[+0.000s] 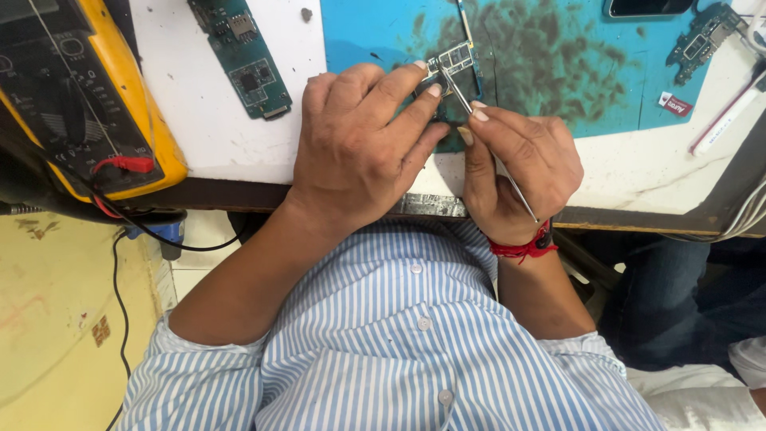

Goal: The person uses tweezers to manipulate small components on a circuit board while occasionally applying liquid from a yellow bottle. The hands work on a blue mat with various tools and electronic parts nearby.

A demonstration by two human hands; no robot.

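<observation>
A small green circuit board (456, 61) lies on a stained blue work mat (550, 56) near the table's front edge. My left hand (359, 152) rests over it, fingertips pressing the board's near end down. My right hand (523, 172) grips thin metal tweezers (479, 120), their tips touching the board beside my left fingertips. A red thread band circles my right wrist. Part of the board is hidden under my left fingers.
A yellow multimeter (80, 96) with a red plug sits at the left. Another green circuit board (243, 56) lies on the white tabletop (199, 128). A further board (702, 40) and a white pen-like tool (726, 120) are at the right, with cables at the edge.
</observation>
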